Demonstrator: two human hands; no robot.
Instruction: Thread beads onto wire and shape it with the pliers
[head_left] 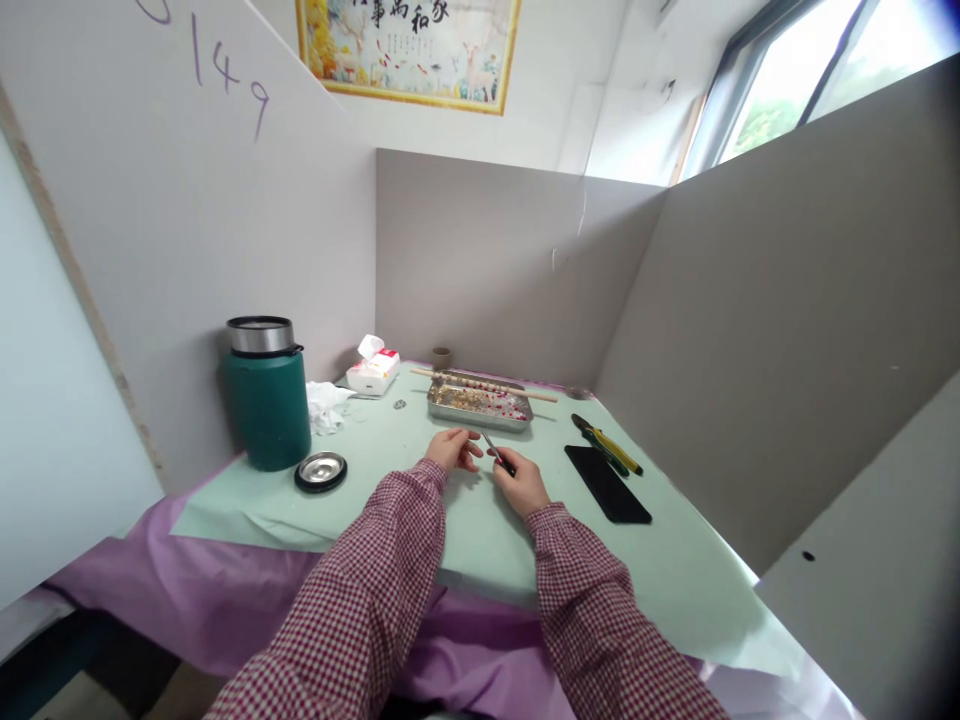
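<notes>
Near the middle of the table my right hand (523,488) is closed round the dark handle of a small knife-like tool (499,456), whose thin silver end points up and left toward my other hand. My left hand (453,450) is just left of it, with thumb and fingers bent together; what they pinch, if anything, is too small to make out. Beyond both hands sits a shallow metal tray (480,418) holding scattered yellowish and red bits. A pale wooden stick (544,397) lies across the tray's top, with small pieces along its middle.
On the left stand a green thermos (268,410), its lid (321,471), crumpled tissue (326,407) and a tissue pack (373,372). At right lie a black phone (607,485) and yellow-green pliers or shears (611,447). A small cup (442,357) is behind the tray. Grey partitions (510,260) enclose the table.
</notes>
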